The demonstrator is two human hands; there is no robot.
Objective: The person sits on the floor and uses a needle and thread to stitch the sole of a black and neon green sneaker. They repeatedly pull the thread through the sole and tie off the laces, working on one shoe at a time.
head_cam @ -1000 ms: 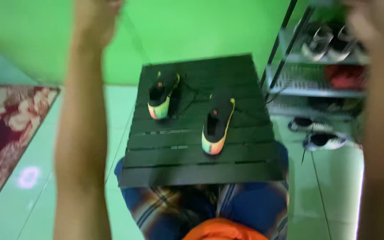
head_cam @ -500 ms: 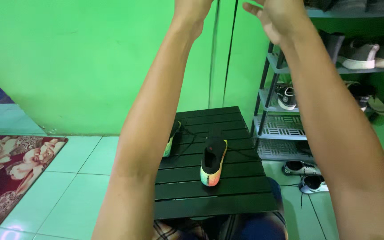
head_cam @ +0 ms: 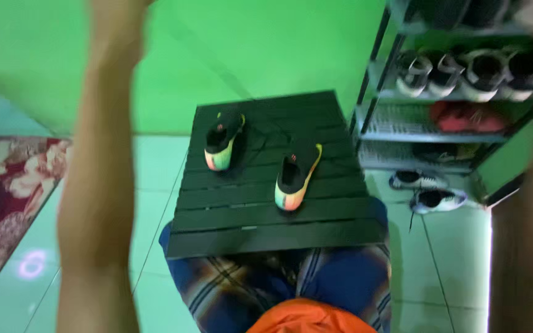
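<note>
A bare left forearm (head_cam: 103, 179) rises along the left of the frame, its hand cut off by the top edge. A blurred right arm (head_cam: 528, 203) fills the right edge. At the centre stands a dark slatted plastic table (head_cam: 266, 219) bearing two black shoes with orange-green toes, one shoe (head_cam: 223, 140) toward the upper left, the other shoe (head_cam: 297, 175) lower right, apart from each other. A grey metal shoe rack (head_cam: 458, 92) holding sneakers stands at upper right. A red floral rug (head_cam: 1, 191) lies at left on pale green tiles.

Two black shoes with rainbow-coloured heels stand upright, apart, on the slatted black desk (head_cam: 316, 231): left shoe (head_cam: 223, 140) farther, right shoe (head_cam: 297, 174) nearer.
</note>
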